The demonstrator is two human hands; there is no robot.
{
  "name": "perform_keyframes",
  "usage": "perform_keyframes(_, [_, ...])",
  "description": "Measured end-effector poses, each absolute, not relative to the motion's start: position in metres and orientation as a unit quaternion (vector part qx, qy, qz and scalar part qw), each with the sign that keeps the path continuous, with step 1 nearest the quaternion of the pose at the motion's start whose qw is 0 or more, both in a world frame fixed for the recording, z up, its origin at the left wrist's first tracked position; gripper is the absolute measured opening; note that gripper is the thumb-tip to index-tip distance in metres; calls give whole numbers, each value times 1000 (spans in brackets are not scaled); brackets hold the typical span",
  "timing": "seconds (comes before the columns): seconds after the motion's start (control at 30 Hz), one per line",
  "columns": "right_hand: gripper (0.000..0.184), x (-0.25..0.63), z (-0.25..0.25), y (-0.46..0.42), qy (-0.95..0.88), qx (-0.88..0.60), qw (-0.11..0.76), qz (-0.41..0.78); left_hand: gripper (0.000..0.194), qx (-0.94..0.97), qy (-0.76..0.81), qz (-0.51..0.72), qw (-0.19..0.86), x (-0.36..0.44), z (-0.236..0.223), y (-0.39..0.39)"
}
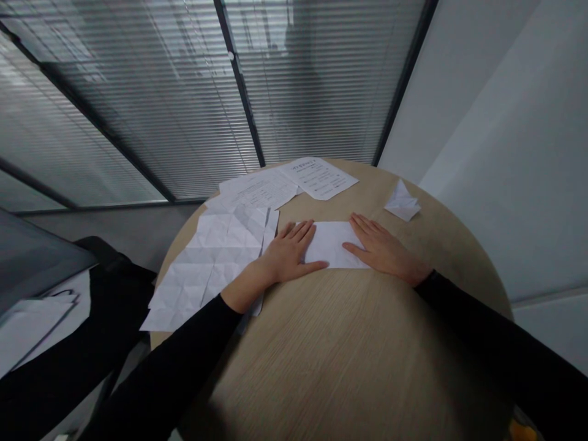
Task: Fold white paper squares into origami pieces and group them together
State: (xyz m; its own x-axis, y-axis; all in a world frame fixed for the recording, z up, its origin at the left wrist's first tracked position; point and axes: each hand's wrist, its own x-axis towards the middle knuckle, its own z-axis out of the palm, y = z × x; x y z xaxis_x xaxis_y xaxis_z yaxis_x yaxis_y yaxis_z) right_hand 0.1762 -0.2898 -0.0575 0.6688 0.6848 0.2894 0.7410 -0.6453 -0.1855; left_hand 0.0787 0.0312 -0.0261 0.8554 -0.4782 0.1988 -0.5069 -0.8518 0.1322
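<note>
A white sheet of paper [331,245], a wide rectangle that looks folded, lies flat on the round wooden table [349,343]. My left hand [291,251] rests flat on its left end, thumb pointing right along the near edge. On the right end lies my right hand [379,248], palm down with the thumb spread from the fingers. Both hands press the paper and cover its ends. Close to the left hand is a large creased white sheet [220,245], opened out over other paper.
Printed sheets [316,177] lie at the table's far side. A small folded paper shape [402,201] stands at the back right. Glass panels with blinds [316,92] rise behind the table, and a white wall [514,153] is to the right. More papers [41,318] lie at lower left.
</note>
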Motion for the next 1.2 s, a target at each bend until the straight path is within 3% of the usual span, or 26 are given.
perform_keyframes(0.13, [84,171,-54,-288,-386,-904,148,-107,101,952,-270,103,104,77,-21,30])
perform_keyframes(0.3, [63,166,-41,-288,-408,-889,141,-154,45,926,-323,158,112,77,-8,25])
perform_keyframes(0.4, [44,164,-29,-287,-400,-886,142,-185,30,926,-330,162,80,79,-4,24])
perform_keyframes(0.53, [18,162,-19,-287,-386,-883,145,-224,28,943,-287,163,42,80,-6,24])
perform_keyframes(0.7, [53,160,-17,-289,-503,-828,188,-162,49,948,-246,181,91,77,-8,24])
perform_keyframes(0.83, [47,158,-16,-286,-502,-818,222,-172,70,932,-284,180,138,77,-10,24])
perform_keyframes(1.07, [9,162,-19,-282,-440,-830,285,-190,56,937,-282,168,121,77,-8,22])
perform_keyframes(1.2, [25,164,-24,-283,-418,-835,297,-199,33,915,-341,138,166,77,-8,21])
